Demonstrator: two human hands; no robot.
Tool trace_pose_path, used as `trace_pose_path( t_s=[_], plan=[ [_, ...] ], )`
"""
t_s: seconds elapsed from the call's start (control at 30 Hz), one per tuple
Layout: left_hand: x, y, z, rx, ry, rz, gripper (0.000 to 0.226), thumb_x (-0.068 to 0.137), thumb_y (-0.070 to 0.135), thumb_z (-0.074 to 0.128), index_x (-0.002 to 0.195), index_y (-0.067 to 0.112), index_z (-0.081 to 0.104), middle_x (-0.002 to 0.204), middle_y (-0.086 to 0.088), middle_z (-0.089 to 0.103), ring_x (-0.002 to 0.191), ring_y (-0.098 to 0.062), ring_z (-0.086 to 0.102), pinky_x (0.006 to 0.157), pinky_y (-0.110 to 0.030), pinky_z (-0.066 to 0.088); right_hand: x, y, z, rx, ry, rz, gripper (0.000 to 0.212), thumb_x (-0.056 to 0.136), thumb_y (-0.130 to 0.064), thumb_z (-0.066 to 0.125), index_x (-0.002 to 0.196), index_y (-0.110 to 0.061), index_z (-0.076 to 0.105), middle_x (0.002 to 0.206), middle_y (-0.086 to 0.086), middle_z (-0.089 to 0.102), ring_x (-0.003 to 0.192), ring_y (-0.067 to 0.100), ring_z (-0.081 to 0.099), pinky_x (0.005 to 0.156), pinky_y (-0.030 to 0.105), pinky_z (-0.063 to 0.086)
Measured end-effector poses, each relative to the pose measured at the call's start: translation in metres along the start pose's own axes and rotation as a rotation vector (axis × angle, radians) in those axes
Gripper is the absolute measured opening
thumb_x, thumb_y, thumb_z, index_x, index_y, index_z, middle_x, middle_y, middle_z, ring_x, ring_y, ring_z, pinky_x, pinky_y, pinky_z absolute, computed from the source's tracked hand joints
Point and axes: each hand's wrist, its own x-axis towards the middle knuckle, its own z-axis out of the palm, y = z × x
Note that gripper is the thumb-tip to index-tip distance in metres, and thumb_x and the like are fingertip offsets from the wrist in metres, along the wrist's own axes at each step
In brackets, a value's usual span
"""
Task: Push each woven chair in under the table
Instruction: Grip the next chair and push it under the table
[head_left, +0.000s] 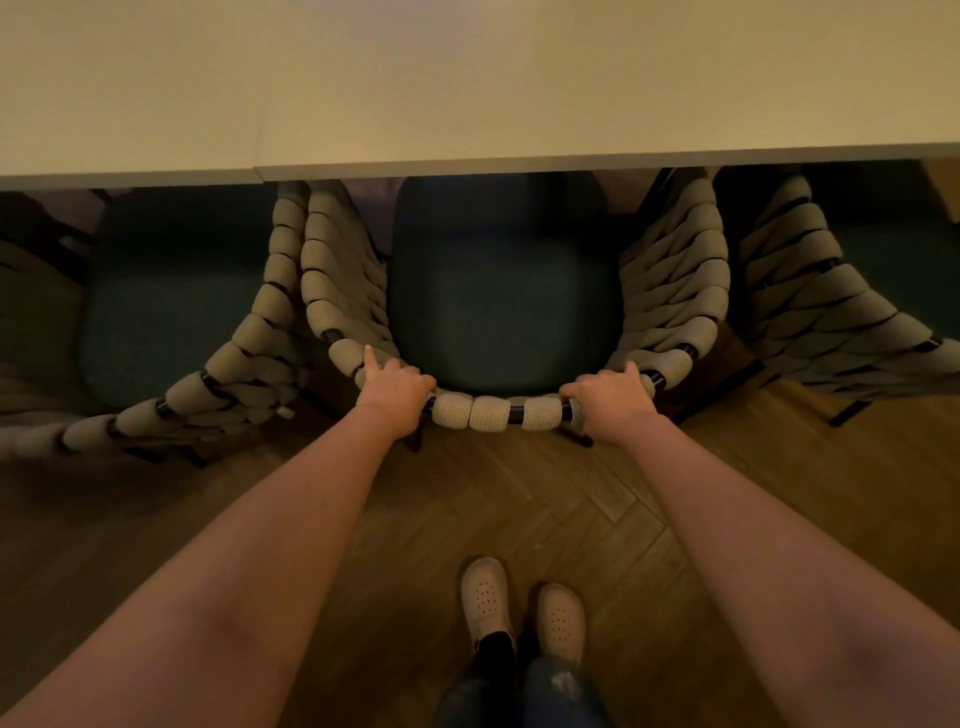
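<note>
Both hands, left (396, 385) and right (613, 396), have fingers curled round the middle chair's (501, 291) back rail, its seat partly under the desk (467, 88). Push evenly, straight, keeping clear of neighbouring chairs.

Herringbone wood floor (571, 493), three woven chairs (491, 413), pale shoes (485, 597)

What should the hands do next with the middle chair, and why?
Probably push it a little further in: the left hand and right hand grip the back rail of the middle chair, and most of its dark seat shows outside the table edge.
</note>
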Motion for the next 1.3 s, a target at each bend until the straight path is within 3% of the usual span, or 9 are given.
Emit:
trace_pose_path(
  t_s=[0.2, 0.57, 0.87, 0.93, 1.1, 1.2, 1.3],
  plan=[
    [0.002, 0.010, 0.000, 0.008, 0.004, 0.011, 0.054, 0.089, 0.017, 0.062, 0.138, 0.033, 0.046, 0.134, 0.000, 0.053, 0.133, -0.027, 0.039, 0.111, -0.069, 0.002, -0.003, 0.009, 0.004, 0.021, -0.022, 0.016, 0.029, 0.087, -0.025, 0.064, 0.112, -0.036, 0.056, 0.102, -0.008, 0.061, 0.107, 0.019, 0.057, 0.108, 0.054, 0.029],
    [0.005, 0.011, -0.006, 0.031, -0.039, 0.003, 0.052, 0.089, 0.019, 0.061, 0.137, 0.029, 0.046, 0.132, -0.003, 0.054, 0.130, -0.028, 0.042, 0.113, -0.067, 0.008, -0.001, 0.014, 0.001, -0.020, -0.021, -0.033, 0.036, 0.088, -0.023, 0.063, 0.121, -0.035, 0.055, 0.106, -0.006, 0.062, 0.108, 0.020, 0.057, 0.106, 0.051, 0.030],
    [-0.006, 0.019, 0.001, -0.069, 0.073, -0.027, 0.057, 0.088, 0.028, 0.064, 0.141, 0.024, 0.042, 0.139, -0.006, 0.048, 0.137, -0.027, 0.034, 0.116, -0.058, 0.000, 0.000, 0.013, -0.002, -0.003, -0.048, -0.007, 0.032, 0.087, -0.022, 0.064, 0.116, -0.033, 0.056, 0.105, -0.005, 0.061, 0.109, 0.021, 0.057, 0.108, 0.052, 0.030],
    [-0.013, 0.020, 0.003, -0.098, 0.106, -0.008, 0.066, 0.087, 0.027, 0.065, 0.146, 0.025, 0.035, 0.146, -0.008, 0.040, 0.143, -0.028, 0.025, 0.118, -0.055, -0.002, 0.002, 0.013, -0.007, 0.016, -0.127, 0.017, 0.039, 0.084, -0.027, 0.069, 0.119, -0.032, 0.055, 0.107, -0.005, 0.060, 0.110, 0.021, 0.056, 0.107, 0.051, 0.032],
    [-0.042, 0.012, 0.009, -0.232, 0.209, -0.031, 0.084, 0.088, 0.020, 0.064, 0.154, 0.026, 0.013, 0.161, -0.011, 0.008, 0.149, -0.027, 0.000, 0.119, -0.046, -0.002, 0.008, -0.010, -0.027, 0.172, -0.294, 0.041, 0.089, 0.072, -0.056, 0.075, 0.147, -0.032, 0.034, 0.137, 0.003, 0.052, 0.126, 0.027, 0.048, 0.108, 0.050, 0.036],
    [-0.062, -0.011, 0.019, -0.322, 0.275, -0.098, 0.088, 0.088, 0.020, 0.065, 0.154, 0.029, 0.008, 0.162, -0.009, 0.001, 0.149, -0.026, -0.004, 0.121, -0.047, 0.000, 0.013, -0.058, -0.045, 0.179, -0.102, -0.043, 0.100, 0.075, -0.064, 0.068, 0.153, -0.031, 0.014, 0.152, 0.009, 0.034, 0.136, 0.031, 0.037, 0.111, 0.049, 0.033],
    [-0.088, -0.057, 0.037, -0.357, 0.267, -0.178, 0.091, 0.088, 0.025, 0.066, 0.154, 0.030, 0.004, 0.162, -0.009, -0.002, 0.149, -0.025, -0.007, 0.121, -0.047, 0.003, 0.019, -0.127, -0.064, 0.253, 0.083, -0.187, 0.094, 0.080, -0.058, 0.067, 0.154, -0.031, 0.015, 0.154, 0.008, 0.030, 0.140, 0.028, 0.031, 0.115, 0.050, 0.028]
  ],
)
